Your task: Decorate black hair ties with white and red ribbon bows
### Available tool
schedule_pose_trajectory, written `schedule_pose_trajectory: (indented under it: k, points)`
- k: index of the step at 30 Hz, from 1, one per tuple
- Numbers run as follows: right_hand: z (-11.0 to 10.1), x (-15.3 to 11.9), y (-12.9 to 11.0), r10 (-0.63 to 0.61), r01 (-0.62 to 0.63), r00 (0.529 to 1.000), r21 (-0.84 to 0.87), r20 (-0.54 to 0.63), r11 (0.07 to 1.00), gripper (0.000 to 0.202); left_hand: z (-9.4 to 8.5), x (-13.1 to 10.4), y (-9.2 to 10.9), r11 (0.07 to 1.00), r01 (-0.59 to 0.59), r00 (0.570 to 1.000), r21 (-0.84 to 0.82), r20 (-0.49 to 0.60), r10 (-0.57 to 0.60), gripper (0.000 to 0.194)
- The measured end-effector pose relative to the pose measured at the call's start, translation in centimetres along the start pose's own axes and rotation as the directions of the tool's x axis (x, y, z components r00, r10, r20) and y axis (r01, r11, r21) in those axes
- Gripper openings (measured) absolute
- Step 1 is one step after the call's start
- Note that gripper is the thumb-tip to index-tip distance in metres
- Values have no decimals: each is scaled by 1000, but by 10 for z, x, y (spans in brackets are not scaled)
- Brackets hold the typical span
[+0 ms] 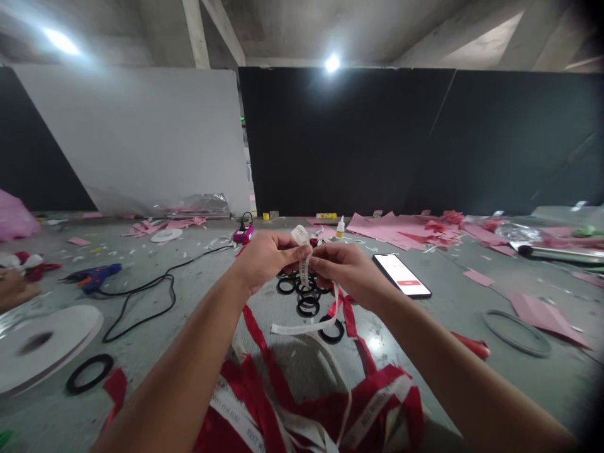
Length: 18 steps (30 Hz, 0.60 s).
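Observation:
In the middle of the head view my left hand point(264, 257) and my right hand point(343, 267) meet over the table. Their fingertips pinch a white printed ribbon point(304, 269), with one end curling up above the fingers and a longer tail dropping below my right hand. Several black rings point(308, 307) lie on the table just beneath. Nearer to me, between my forearms, is a heap of red ribbon point(257, 390) mixed with white printed strips point(231, 412). A red strip also hangs down below my right hand. The exact fold between my fingers is too small to make out.
A phone point(402, 275) with a lit screen lies right of my hands. A blue glue gun point(97, 277), its cord point(165, 277), and a large white spool point(61, 333) are leftward. Another person's hand point(16, 292) shows at the left edge. Pink paper point(387, 229) lies behind.

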State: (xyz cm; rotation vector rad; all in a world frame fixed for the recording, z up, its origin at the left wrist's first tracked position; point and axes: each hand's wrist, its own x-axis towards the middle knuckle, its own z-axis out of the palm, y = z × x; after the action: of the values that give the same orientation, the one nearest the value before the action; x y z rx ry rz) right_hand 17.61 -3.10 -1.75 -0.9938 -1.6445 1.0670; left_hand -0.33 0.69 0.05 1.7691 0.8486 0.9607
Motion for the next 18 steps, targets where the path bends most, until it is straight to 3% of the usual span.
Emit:
schedule_pose_trajectory:
  k: [5,11,18]
  points:
    - [4,-1,-7,22,-18,999,116,-32,993,30,2,-1,4,998,56,998,-28,25,-55,35]
    - [3,2,-2,-148,150,988,35,-55,988,24,3,-3,3,998,54,981,12,187,-56,28]
    - [4,3,3,-4,50,989,311,-145,949,20,4,-4,5,999,35,984,20,174,-38,29]
